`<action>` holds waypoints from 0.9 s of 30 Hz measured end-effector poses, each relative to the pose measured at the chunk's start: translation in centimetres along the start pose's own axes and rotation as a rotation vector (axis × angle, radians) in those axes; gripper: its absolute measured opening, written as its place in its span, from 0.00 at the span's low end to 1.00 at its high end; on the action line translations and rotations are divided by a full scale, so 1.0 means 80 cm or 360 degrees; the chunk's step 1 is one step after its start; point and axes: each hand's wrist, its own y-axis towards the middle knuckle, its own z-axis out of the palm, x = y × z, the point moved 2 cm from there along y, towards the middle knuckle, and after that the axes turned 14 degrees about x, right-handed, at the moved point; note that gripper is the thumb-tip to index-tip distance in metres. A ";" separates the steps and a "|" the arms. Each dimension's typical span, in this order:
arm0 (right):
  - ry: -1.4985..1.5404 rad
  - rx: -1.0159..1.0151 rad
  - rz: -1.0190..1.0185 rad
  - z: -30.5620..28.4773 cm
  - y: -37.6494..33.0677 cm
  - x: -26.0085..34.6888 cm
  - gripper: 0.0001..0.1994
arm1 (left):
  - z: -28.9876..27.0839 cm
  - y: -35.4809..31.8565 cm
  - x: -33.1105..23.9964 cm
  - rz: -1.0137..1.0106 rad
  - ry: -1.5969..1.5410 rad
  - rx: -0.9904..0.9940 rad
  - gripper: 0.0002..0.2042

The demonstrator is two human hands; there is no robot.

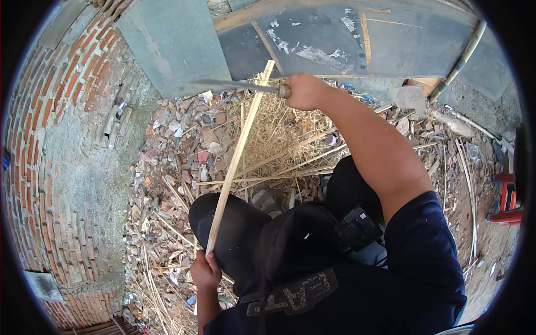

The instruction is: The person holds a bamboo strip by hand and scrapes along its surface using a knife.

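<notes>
My left hand [206,270] is closed around the lower end of a long pale strip of split bamboo or wood [237,153]. The strip slants up and away, passing over my left knee. In my right hand [304,92] is the wooden handle of a long-bladed knife [240,85]. Its blade points left and crosses the strip near the far end; whether it cuts in or only rests there I cannot tell. Pale shavings [279,131] lie heaped on the ground beneath.
A worn brick wall [72,156] rises at left, and grey-green panels [173,44] stand ahead. Rubble [162,167] covers the ground around my feet, with several loose strips [296,170] across it. A bamboo pole [460,58] leans far right, near a red object [505,201].
</notes>
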 end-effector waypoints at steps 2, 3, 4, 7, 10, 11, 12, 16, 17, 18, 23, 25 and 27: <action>0.0013 -0.0021 -0.0117 -0.003 -0.006 0.012 0.12 | 0.000 0.004 -0.003 -0.0049 -0.0024 0.0037 0.19; -0.0139 0.0038 -0.0220 0.002 -0.013 0.020 0.11 | 0.001 0.004 -0.003 -0.0051 -0.0025 0.0036 0.19; -0.0290 0.0094 -0.0328 0.002 -0.022 0.035 0.11 | 0.001 0.004 0.000 -0.0013 -0.0018 0.0005 0.18; -0.0253 0.0121 -0.0108 -0.021 -0.002 0.012 0.12 | 0.007 0.010 0.010 0.0015 0.0011 -0.0069 0.18; -0.0002 -0.0063 0.0263 0.005 0.011 -0.047 0.15 | 0.003 0.020 0.002 0.0034 0.0045 -0.0126 0.18; -0.0032 -0.0168 0.0383 0.009 0.012 -0.050 0.16 | -0.004 0.018 -0.001 0.0013 0.0072 -0.0046 0.18; -0.0033 -0.0174 0.0382 0.008 0.016 -0.054 0.16 | -0.007 0.018 -0.002 -0.0005 0.0098 0.0036 0.18; 0.0040 -0.0163 0.0195 -0.009 0.012 -0.030 0.16 | 0.000 0.008 0.002 0.0043 -0.0038 -0.0049 0.18; 0.0097 -0.0166 0.0100 -0.012 0.011 -0.028 0.15 | 0.001 0.010 0.001 0.0044 -0.0028 -0.0043 0.18; 0.0099 -0.0161 0.0108 -0.011 0.006 -0.028 0.15 | 0.003 0.010 0.002 0.0048 -0.0029 -0.0034 0.18; -0.0239 0.0003 -0.0237 -0.012 -0.017 0.011 0.11 | 0.001 0.016 -0.003 0.0044 -0.0052 -0.0062 0.19; -0.0281 -0.0043 -0.0290 -0.014 -0.010 0.015 0.11 | -0.001 0.013 0.000 0.0003 -0.0067 -0.0047 0.19; -0.0046 -0.0076 -0.0223 -0.015 -0.002 -0.015 0.11 | 0.003 0.007 -0.002 -0.0030 -0.0094 -0.0017 0.21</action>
